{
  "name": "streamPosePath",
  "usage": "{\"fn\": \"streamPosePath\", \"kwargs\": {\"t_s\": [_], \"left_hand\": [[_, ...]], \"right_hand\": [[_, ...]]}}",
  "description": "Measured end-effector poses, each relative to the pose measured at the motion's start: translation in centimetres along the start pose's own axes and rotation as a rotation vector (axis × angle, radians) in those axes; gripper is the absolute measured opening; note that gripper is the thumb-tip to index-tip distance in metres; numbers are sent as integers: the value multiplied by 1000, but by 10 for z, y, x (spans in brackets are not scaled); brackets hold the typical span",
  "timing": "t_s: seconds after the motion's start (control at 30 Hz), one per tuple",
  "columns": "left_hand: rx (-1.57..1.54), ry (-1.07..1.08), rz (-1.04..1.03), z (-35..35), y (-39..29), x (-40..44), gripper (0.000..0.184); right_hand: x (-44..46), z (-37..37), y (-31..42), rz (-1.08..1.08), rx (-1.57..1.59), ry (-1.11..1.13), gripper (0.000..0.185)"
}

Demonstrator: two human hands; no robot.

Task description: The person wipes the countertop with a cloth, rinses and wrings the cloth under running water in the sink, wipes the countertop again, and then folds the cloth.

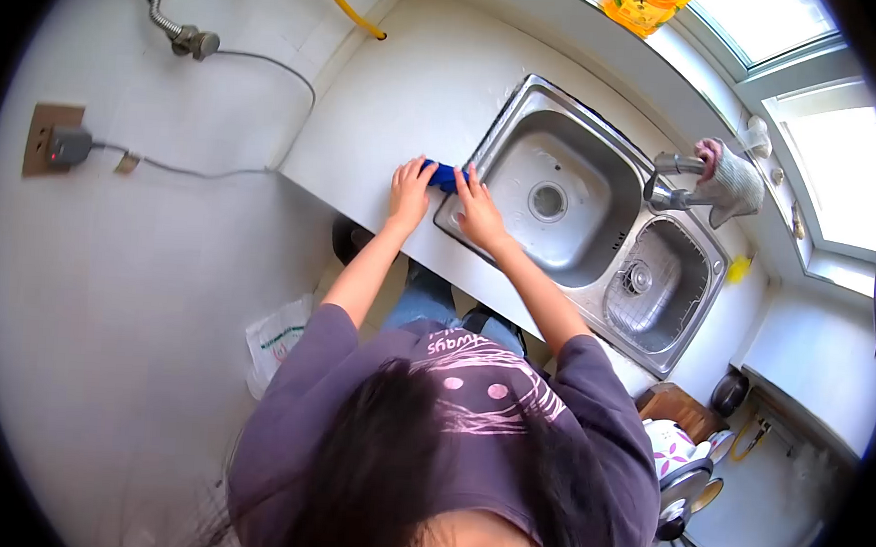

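A small dark-blue cloth lies bunched or folded on the white countertop, beside the left rim of the steel sink. My left hand grips its left end, with the fingers bent over the fabric. At its right end, my right hand has its fingertips on the cloth, while the palm is over the sink's corner rim. The undersides of both hands and part of the cloth are hidden.
A faucet with a grey-and-pink cloth draped over it stands behind the smaller basin. An orange bottle is on the window ledge. Pans and a wooden board are at right. A cable runs along the left wall.
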State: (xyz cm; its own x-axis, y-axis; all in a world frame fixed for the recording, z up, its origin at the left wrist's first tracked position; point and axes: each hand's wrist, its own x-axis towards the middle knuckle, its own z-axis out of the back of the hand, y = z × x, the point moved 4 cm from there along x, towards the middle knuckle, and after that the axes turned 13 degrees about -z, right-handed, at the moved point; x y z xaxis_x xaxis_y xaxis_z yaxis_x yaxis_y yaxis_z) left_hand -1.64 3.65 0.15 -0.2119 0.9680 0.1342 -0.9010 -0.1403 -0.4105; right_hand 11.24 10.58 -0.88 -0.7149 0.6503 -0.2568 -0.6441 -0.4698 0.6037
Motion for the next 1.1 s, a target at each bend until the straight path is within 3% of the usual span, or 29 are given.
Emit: {"fn": "streamPosePath", "kwargs": {"t_s": [0.03,0.07,0.1,0.17,0.2,0.23,0.37,0.43,0.47,0.5,0.53,0.57,0.63,0.7,0.73,0.77,0.83,0.87,0.97,1.1], "left_hand": [[36,24,-24,-6,-10,-3,58],[-51,-15,-29,-19,-16,-7,48],[-41,-39,-66,1,49,39,48],[-93,15,-74,9,48,44,35],[-110,35,-72,3,54,40,35],[-236,11,-101,-3,58,37,30],[-441,36,-205,23,55,53,19],[-636,14,-265,26,35,61,18],[-810,-17,-305,30,25,65,19],[-977,219,-73,37,12,65,21],[-1055,224,-113,44,1,70,21],[-1130,229,-152,49,-9,74,20],[-1187,278,-191,61,-28,84,22],[-1321,371,-106,74,-43,89,25],[-1283,416,-201,76,-45,95,28],[-1382,480,-178,79,-49,96,32],[-1376,519,-266,80,-49,98,34],[-1314,589,-318,69,-43,100,35],[-1230,705,-275,54,-42,97,38],[-1239,616,-319,76,-72,88,52]], "right_hand": [[-7,-2,6,9,-83,-84,84],[-22,-1,9,11,-71,-242,68],[54,-13,41,16,-77,-286,68],[67,-23,34,-43,-93,-317,48],[61,-9,41,-112,-86,-420,21],[59,-9,35,-243,91,-361,19],[53,20,24,-281,621,-293,14],[32,44,20,-161,639,-434,14],[24,50,20,-169,697,-381,17],[16,58,23,-173,755,-329,21],[10,66,31,-139,925,-213,30],[2,74,38,-172,906,-171,42],[-5,95,50,-227,1015,-87,37],[-10,103,37,-321,914,-52,26],[-14,111,34,-346,988,-127,16],[-21,120,28,-439,1011,-79,18],[-26,125,17,-395,1177,-228,24],[-29,124,5,-452,1170,-209,32],[-44,129,-5,-527,1221,-152,30],[-58,135,1,-459,1282,7,28]]}}
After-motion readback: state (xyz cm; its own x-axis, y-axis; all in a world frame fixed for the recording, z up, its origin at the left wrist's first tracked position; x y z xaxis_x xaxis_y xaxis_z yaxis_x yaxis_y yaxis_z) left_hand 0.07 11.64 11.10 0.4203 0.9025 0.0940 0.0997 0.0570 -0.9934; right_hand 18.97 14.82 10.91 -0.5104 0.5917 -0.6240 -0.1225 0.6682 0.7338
